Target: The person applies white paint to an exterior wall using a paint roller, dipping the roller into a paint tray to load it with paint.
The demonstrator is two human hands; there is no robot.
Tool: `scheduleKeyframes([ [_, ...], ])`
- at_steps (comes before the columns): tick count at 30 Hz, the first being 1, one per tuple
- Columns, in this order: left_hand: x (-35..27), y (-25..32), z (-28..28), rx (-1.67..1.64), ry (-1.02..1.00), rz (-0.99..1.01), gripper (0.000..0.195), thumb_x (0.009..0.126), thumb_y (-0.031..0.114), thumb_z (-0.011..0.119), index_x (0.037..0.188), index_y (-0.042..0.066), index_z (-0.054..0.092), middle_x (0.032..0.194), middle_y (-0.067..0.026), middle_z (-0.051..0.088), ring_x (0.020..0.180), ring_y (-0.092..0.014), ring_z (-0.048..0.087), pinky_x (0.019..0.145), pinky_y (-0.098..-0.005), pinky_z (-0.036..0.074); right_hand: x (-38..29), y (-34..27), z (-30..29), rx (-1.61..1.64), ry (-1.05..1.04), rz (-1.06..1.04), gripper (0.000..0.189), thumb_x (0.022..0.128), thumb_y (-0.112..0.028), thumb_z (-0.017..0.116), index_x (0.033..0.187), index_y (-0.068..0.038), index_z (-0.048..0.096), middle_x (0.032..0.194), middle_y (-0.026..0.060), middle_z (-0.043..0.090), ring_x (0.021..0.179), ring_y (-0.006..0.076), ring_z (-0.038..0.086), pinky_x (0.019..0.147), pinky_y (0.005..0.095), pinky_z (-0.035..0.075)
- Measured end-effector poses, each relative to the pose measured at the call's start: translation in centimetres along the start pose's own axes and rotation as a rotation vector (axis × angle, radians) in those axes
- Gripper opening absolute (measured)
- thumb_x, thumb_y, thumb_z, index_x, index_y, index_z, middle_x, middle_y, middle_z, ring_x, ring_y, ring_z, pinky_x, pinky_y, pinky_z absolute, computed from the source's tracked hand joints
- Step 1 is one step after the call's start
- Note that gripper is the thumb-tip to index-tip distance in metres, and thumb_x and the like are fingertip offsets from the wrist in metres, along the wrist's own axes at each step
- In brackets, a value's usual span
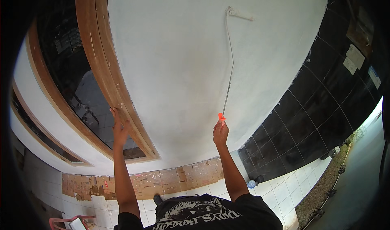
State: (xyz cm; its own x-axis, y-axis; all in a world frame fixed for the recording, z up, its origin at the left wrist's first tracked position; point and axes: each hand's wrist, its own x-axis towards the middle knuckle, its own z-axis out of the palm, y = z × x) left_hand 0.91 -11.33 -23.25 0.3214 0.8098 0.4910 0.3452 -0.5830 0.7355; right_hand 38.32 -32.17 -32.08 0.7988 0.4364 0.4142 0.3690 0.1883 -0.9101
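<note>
My right hand (221,133) is closed round the orange handle (221,117) of a paint roller, and the roller's long thin metal rod rises from it. The slim white roller sleeve (241,14) lies against the white wall (182,71), high up and slightly slanted. My left hand (120,129), fingers spread, rests at the brown wooden window frame (105,53) and holds nothing. Its fingertips are at the frame's inner edge, beside the dark glass.
Paint-spotted cardboard (146,184) covers the tiles along the wall's foot. Black tiled wall (283,132) stands at the right, with a blue-white round object (251,184) below it. A red plastic chair (71,222) is at the lower left.
</note>
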Motion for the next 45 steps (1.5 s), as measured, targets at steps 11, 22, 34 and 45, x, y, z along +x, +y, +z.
scheduleKeyframes([
  [11, 0.0, -0.2, 1.3, -0.015, 0.033, 0.006, 0.073, 0.094, 0.013, 0.05, 0.152, 0.008, 0.006, 0.158, -0.0178, -0.006, 0.146, -0.029, 0.002, 0.116, -0.0381, 0.015, -19.5, 11.9, -2.0, 0.003, -0.011, 0.178, 0.051, 0.098, -0.051, 0.041, 0.073, -0.007, 0.05, 0.05, -0.0019, 0.042, 0.042, 0.0072, 0.043, 0.04, 0.0227, 0.034],
  [22, 0.3, -1.3, 2.0, 0.01, 0.07, 0.01, 0.075, 0.094, 0.014, 0.049, 0.153, 0.015, 0.002, 0.158, -0.0158, -0.008, 0.146, -0.029, 0.001, 0.116, -0.0404, 0.018, 2.4, 1.1, -3.9, 0.038, 0.049, 0.017, 0.049, 0.101, -0.045, 0.038, 0.067, -0.01, 0.042, 0.049, -0.0014, 0.041, 0.041, 0.0074, 0.041, 0.039, 0.0241, 0.034],
  [34, -0.3, -1.1, 1.6, -0.064, 0.031, 0.023, 0.077, 0.093, 0.013, 0.051, 0.152, 0.011, 0.003, 0.157, -0.0172, -0.012, 0.146, -0.028, -0.002, 0.115, -0.038, 0.012, -21.4, 12.3, -4.4, -0.089, 0.046, 0.222, 0.058, 0.097, -0.054, 0.04, 0.061, -0.008, 0.044, 0.047, -0.0001, 0.042, 0.041, 0.0106, 0.046, 0.042, 0.0276, 0.037],
  [45, 0.0, -1.8, 1.7, -0.058, 0.025, 0.048, 0.077, 0.092, 0.009, 0.05, 0.152, 0.009, 0.001, 0.157, -0.0183, -0.013, 0.146, -0.029, -0.004, 0.115, -0.0368, 0.01, 4.1, -1.6, -6.0, 0.155, 0.111, 0.192, 0.055, 0.097, -0.055, 0.038, 0.067, -0.01, 0.039, 0.048, -0.0011, 0.039, 0.037, 0.0082, 0.038, 0.034, 0.0241, 0.033],
])
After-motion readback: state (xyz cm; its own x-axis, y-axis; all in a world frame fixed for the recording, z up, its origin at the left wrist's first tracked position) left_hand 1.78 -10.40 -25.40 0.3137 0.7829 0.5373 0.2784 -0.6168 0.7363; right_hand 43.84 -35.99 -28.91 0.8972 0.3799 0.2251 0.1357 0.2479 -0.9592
